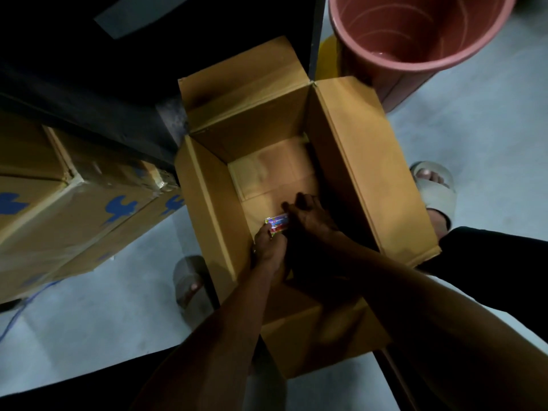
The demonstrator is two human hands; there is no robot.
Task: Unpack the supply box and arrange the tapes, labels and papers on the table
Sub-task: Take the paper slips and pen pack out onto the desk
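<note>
An open brown cardboard supply box point(364, 161) stands on the floor between my feet, its flaps spread outward. Both my hands reach down inside it. My left hand point(268, 243) grips a small colourful packet point(278, 224) near the box bottom. My right hand point(310, 216) lies just to the right of the packet, fingers curled at its edge. Tan paper or envelopes point(267, 176) lie flat on the box bottom beyond the hands. The dim light hides what else the box holds.
A taped cardboard box with blue marks point(74, 209) sits at the left. A pink plastic bucket point(415, 40) stands at the upper right. A dark piece of furniture point(118, 69) rises behind the box. My sandalled feet point(434, 185) flank the box on the pale floor.
</note>
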